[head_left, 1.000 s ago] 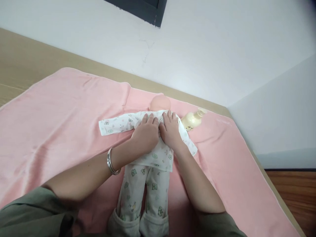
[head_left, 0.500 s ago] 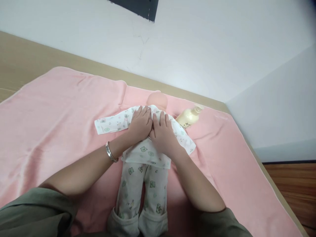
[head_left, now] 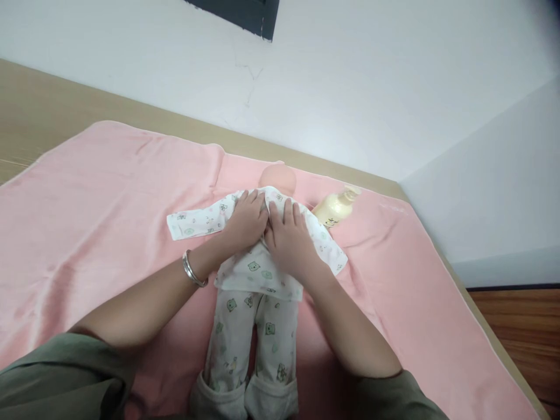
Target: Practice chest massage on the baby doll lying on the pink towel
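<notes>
A baby doll lies face down or with its face hidden on a pink blanket, its bald head [head_left: 279, 177] at the far end. It wears a white printed top [head_left: 258, 271] with long sleeves and matching printed pants [head_left: 276, 329] with turned-up cuffs. My left hand [head_left: 246, 220] lies flat on the upper left of the top, fingers stretched forward. Beside it, my right hand [head_left: 289, 236] rests on the upper right, fingers slightly spread. The thumbs are close together at the middle. Neither hand grips anything.
The pink blanket [head_left: 144, 186] covers most of a wooden surface [head_left: 39, 99]. A cream pump bottle [head_left: 335, 209] lies tilted by the doll's right sleeve. A white wall [head_left: 332, 87] rises behind, and brown wood [head_left: 520, 332] shows at lower right.
My left hand has shifted very slightly left and down on the top. My right hand has barely moved, and the doll and bottle stay in place.
</notes>
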The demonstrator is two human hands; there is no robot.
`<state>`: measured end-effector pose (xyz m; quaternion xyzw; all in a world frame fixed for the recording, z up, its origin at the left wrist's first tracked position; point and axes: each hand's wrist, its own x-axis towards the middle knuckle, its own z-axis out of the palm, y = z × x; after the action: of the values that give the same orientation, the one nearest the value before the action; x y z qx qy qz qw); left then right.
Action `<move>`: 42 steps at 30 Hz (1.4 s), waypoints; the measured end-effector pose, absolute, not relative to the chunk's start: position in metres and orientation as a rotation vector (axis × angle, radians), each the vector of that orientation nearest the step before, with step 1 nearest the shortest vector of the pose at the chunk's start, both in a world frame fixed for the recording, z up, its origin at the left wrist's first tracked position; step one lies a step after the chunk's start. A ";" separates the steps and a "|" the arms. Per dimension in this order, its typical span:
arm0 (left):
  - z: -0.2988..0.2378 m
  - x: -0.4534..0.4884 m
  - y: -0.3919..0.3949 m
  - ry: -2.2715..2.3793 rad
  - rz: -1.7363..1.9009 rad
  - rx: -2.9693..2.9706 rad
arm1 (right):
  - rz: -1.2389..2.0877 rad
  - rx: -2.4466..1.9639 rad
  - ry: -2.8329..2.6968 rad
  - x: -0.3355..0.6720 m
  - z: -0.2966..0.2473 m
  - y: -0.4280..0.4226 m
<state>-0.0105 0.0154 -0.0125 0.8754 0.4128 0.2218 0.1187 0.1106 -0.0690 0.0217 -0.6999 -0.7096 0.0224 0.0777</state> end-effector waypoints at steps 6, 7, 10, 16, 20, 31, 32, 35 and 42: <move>-0.024 -0.008 0.020 1.263 0.730 2.539 | 0.122 -2.016 -2.044 0.102 0.021 -0.072; -0.024 -0.008 0.018 1.262 0.720 2.547 | 0.159 -2.003 -2.016 0.106 0.020 -0.068; -0.021 -0.006 0.012 1.326 0.698 2.482 | 0.238 -1.969 -1.928 0.121 0.015 -0.052; -0.019 -0.002 0.008 1.401 0.722 2.355 | 0.257 -1.935 -1.858 0.139 0.002 -0.035; -0.019 -0.003 0.007 1.382 0.765 2.325 | 0.224 -1.933 -1.868 0.138 -0.001 -0.035; -0.018 -0.004 0.006 1.379 0.775 2.324 | 0.176 -1.968 -1.911 0.138 -0.003 -0.035; -0.016 -0.004 0.006 1.383 0.755 2.329 | 0.174 -1.966 -1.912 0.138 -0.003 -0.035; -0.010 -0.004 0.002 1.400 0.681 2.353 | 0.172 -1.975 -1.924 0.137 -0.002 -0.036; 0.005 -0.005 -0.008 1.278 0.614 2.402 | 0.167 -2.019 -2.075 0.140 0.011 -0.038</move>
<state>-0.0049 -0.0078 0.0055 0.8478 0.4510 0.2168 0.1753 0.1401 -0.0383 0.0111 -0.6911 -0.7103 0.0572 0.1205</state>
